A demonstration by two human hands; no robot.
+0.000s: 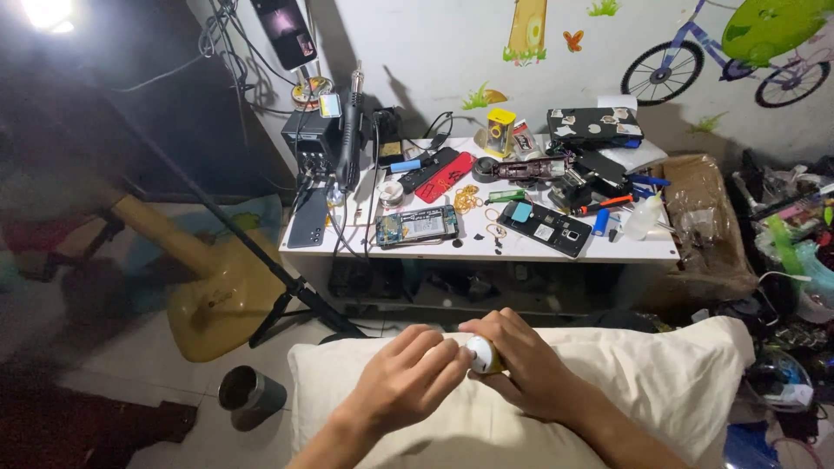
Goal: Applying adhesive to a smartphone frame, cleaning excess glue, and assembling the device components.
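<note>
Both hands meet over a white pillow [625, 373] that lies across the lap, in front of a low white table [521, 252] crowded with phone-repair gear. The right hand [530, 369] wraps closed around a small object with a yellowish body and a rounded white end [480, 353], which sits between the two hands just above the pillow's near edge. The left hand [408, 378] comes in from the other side, its fingertips [450, 354] pinched on or beside that white end; whether they grip it or merely touch it cannot be told. The step in hand appears to be fine work on the small object's tip, one hand steadying while the other adjusts. Any further move would seem to call for a firm hold by the right hand and a light, precise pinch or twist by the left. Both forearms rise from the lower edge of the view and converge, wrists nearly level, palms turned inward and down. On the table, well apart from the hands, lie an opened phone showing its internals [417, 226], a dark phone back [546, 228], a red case [445, 176] and a soldering station [314, 139].
</note>
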